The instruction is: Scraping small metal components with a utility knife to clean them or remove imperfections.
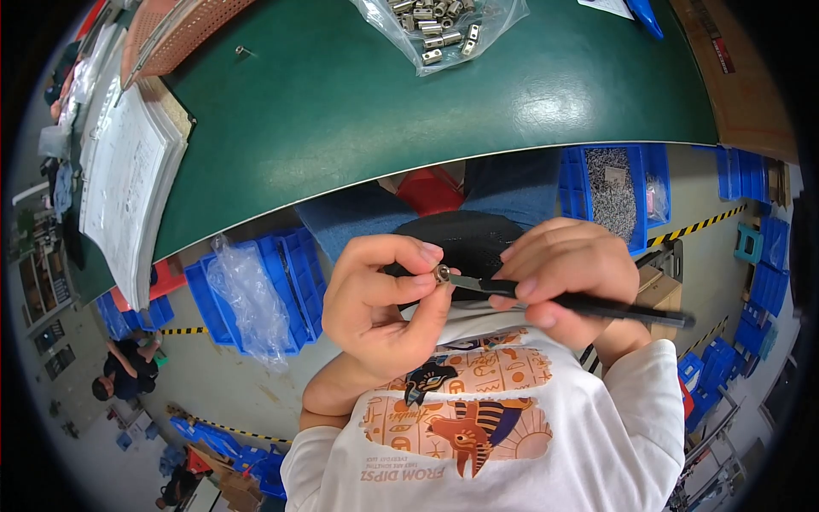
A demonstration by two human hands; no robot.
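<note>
My left hand (375, 303) pinches a small shiny metal fitting (442, 273) between thumb and fingers, above my lap. In my right hand (580, 269) is a black-handled knife (618, 311), gripped with its handle pointing right. Its narrow metal blade (465, 282) meets the fitting's open end; whether the tip goes inside is too small to tell. On the green table (341, 119) beyond my hands lies a clear plastic bag (503, 21) with several similar metal fittings (432, 55), cylindrical with holes in them.
A stack of papers (128, 188) and a pinkish perforated basket (175, 38) stand at the table's left, near a tiny metal piece (241, 50). Blue bins (200, 299) flank my legs, the right one (576, 183) holding many small metal parts. A cardboard box (742, 94) is far right.
</note>
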